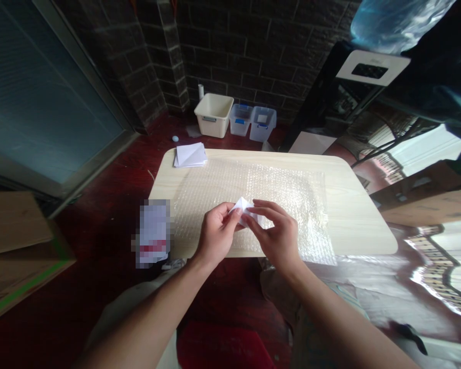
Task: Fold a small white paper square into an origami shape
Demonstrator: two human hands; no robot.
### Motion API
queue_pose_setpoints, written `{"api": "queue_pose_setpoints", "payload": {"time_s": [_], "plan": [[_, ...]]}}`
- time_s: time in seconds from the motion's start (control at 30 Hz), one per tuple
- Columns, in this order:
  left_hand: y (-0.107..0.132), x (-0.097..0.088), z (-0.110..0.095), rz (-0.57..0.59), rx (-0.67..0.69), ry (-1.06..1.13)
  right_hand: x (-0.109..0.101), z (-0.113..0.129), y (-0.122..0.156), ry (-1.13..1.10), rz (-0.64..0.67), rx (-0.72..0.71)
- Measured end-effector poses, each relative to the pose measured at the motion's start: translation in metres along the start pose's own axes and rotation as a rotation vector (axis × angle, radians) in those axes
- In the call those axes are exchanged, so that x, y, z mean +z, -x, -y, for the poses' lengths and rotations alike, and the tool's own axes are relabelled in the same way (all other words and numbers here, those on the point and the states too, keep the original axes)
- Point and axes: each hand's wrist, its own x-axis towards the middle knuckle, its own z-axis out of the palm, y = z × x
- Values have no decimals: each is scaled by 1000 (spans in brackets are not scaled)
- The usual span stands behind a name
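Between my two hands is a small white piece of folded paper (243, 203), its peak pointing away from me. My left hand (217, 228) grips its left side, thumb on top. On the right side, my right hand (277, 229) pinches the paper between thumb and fingers. Both hands are over a sheet of bubble wrap (292, 197) spread across the pale wooden table (363, 220). The paper's underside is hidden by my fingers.
A stack of white paper (190, 155) lies at the table's far left corner. Beyond the table stand a cream basket (214, 115) and two clear plastic bins (262, 124). Cardboard boxes (15, 225) are at the left, and another cardboard box (426, 205) is at the right.
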Motion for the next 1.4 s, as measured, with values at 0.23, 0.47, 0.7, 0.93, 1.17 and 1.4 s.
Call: {"api": "queue_pose_setpoints", "payload": {"time_s": [0.23, 0.47, 0.7, 0.93, 1.17, 1.4], "plan": [[5, 3, 3, 13, 107, -102, 3, -4, 0, 39, 3, -21], [12, -3, -10, 66, 189, -324, 4, -7, -2, 78, 44, -80], [16, -4, -21, 141, 243, -618, 5, -13, -3, 31, 95, -167], [13, -3, -20, 130, 225, -561, 5, -13, -6, 49, 97, -177], [-12, -16, -1, -49, -90, 62, -1, -3, -9, -123, 107, -64], [-25, -20, -9, 270, -419, 267, -13, -13, -15, -637, 135, 256]]}}
